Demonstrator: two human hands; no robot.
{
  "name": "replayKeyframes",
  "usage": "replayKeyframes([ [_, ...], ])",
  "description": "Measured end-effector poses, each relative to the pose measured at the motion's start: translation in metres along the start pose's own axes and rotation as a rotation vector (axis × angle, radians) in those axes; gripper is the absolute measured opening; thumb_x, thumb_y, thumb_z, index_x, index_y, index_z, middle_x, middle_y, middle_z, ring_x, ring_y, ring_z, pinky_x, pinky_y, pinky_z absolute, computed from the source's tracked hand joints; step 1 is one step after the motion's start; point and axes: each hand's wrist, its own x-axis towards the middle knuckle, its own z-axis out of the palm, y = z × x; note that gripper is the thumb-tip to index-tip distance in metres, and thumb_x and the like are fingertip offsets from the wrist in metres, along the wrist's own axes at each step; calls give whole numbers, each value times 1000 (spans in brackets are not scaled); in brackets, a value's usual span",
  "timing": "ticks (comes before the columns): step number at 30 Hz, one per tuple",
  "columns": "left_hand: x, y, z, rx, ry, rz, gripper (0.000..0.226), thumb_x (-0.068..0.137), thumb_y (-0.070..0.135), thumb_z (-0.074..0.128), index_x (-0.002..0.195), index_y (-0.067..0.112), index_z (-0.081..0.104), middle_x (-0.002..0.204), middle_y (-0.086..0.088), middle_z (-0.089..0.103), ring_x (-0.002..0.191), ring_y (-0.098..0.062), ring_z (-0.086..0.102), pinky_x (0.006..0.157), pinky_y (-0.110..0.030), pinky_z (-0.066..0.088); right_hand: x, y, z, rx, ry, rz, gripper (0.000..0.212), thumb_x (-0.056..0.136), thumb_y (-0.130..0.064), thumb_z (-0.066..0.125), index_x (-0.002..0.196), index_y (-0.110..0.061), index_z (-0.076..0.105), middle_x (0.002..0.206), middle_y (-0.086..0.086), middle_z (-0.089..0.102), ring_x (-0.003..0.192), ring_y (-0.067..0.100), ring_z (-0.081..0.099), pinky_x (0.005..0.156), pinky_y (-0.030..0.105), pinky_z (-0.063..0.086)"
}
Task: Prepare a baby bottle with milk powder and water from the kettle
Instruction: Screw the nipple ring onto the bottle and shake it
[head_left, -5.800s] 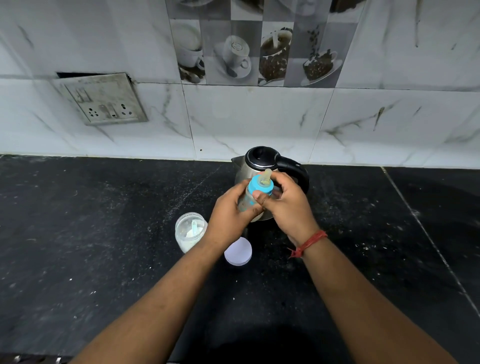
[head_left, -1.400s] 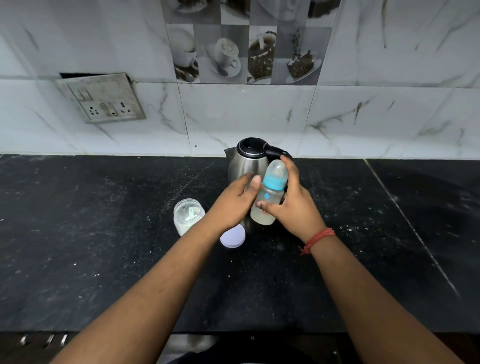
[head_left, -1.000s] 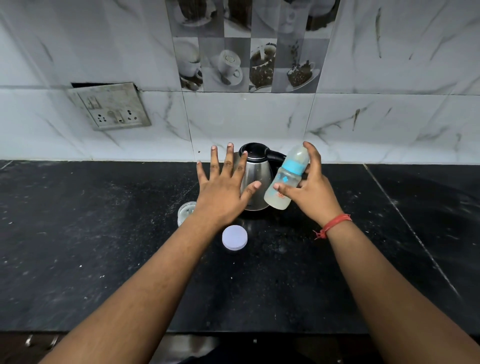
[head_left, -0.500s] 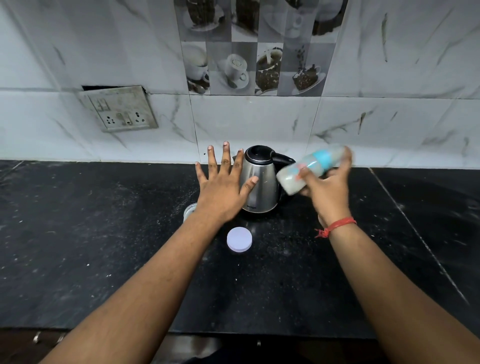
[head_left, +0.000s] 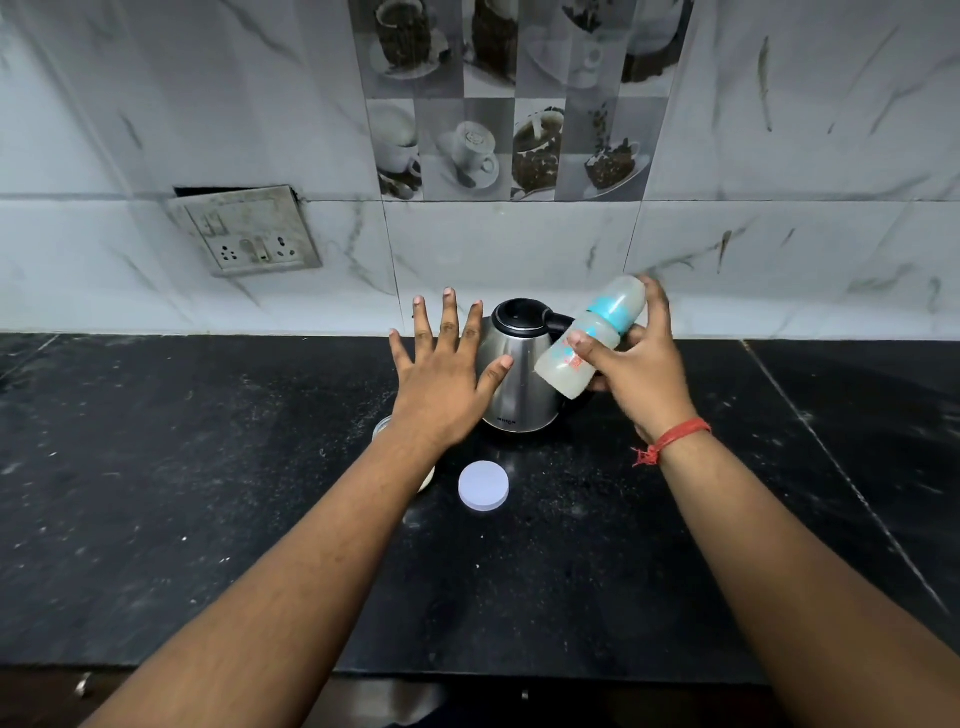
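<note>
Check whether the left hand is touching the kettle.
Cannot tell. In the head view the left hand, fingers spread, overlaps the kettle, thumb tip against its steel side, but one view cannot show contact or a gap. The right hand grips the bottle.

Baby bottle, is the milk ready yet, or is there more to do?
Nearly. The clear baby bottle with the blue collar holds cloudy white liquid and is capped, so filling looks done. The right hand grips it tilted, likely mixing; the left hand hovers open. Left: the round white lid lies off the powder jar beside the steel kettle.
</note>
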Motion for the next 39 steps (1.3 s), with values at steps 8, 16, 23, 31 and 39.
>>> replayKeyframes([
  [8,3,-4,1,-38,1,-18,92,85,80,-7,164,32,-10,171,-2,-25,155,-32,-30,123,-67,-10,2,-1,-1,77,51,-9,88,81,-19,85,143,-49,29,114,6,66,92,18,76,62,38,63],
  [16,7,-4,1,-52,15,-8,93,84,81,-8,163,33,-12,171,-1,-25,155,-33,-30,123,-66,-10,10,-12,-5,165,192,-51,89,81,-25,82,145,-45,23,116,4,64,88,11,76,64,42,63],
  [23,11,-4,0,-64,33,2,94,85,82,-7,164,32,-10,171,-2,-24,155,-33,-29,123,-67,-9,11,-12,-4,142,54,-29,86,81,-22,82,141,-50,27,119,8,63,93,16,76,65,40,63],
  [31,17,-6,1,-81,58,2,91,87,82,-5,164,33,-11,172,-2,-24,156,-33,-28,123,-67,-8,7,-7,6,151,20,3,83,77,-25,82,135,-56,30,116,6,63,95,20,76,67,43,63],
  [39,23,-7,0,-99,67,-9,89,89,79,-1,164,32,-10,171,-2,-24,156,-33,-28,123,-66,-8,11,-4,9,125,40,5,87,75,-31,83,139,-54,29,126,14,63,100,25,74,65,44,63],
])
